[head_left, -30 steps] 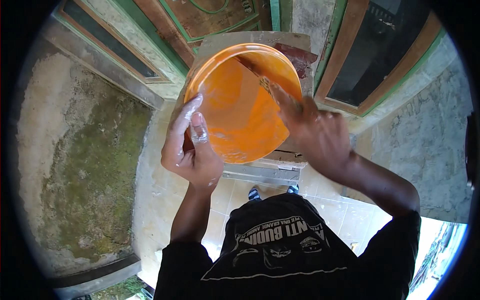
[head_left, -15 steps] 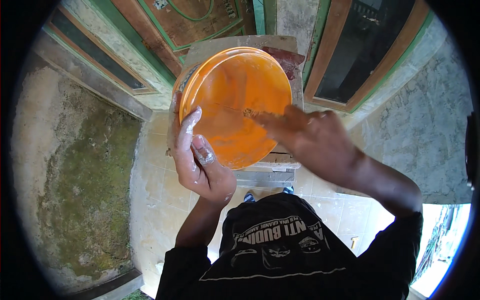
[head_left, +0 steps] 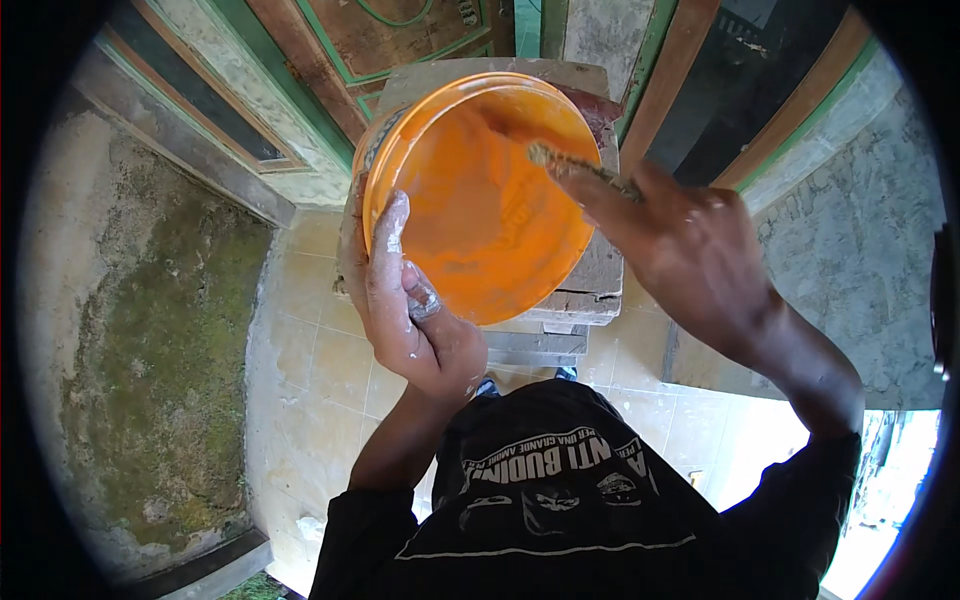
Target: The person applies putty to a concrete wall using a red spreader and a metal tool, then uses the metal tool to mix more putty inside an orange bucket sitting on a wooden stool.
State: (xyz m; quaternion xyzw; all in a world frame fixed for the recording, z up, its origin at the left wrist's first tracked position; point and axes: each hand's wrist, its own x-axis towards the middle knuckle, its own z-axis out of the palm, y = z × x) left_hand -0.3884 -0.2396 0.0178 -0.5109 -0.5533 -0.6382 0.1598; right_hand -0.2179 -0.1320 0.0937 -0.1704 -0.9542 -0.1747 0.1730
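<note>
An orange plastic bucket [head_left: 470, 200] is tipped with its open mouth toward me, its inner wall smeared with pale residue. My left hand [head_left: 420, 310], spotted with white, grips it at the lower left of the rim, some fingers behind the outer wall. In my right hand [head_left: 700, 250] is a short stick-like tool [head_left: 552, 158] with a rough, pale tip; its exact kind cannot be made out. That tip is over the right part of the bucket's mouth, near the rim.
Behind the bucket stands a worn wooden stand [head_left: 575, 303] with a dark red piece [head_left: 603, 110] at its far right corner. Wooden doors [head_left: 400, 40] and a framed dark pane [head_left: 730, 90] are beyond. A mossy wall [head_left: 170, 350] runs along the left, over floor tiles [head_left: 330, 365].
My right hand has moved right and slightly up from the bucket's interior, bringing the tool's tip near the right rim. The bucket has shifted slightly up and right with my left hand.
</note>
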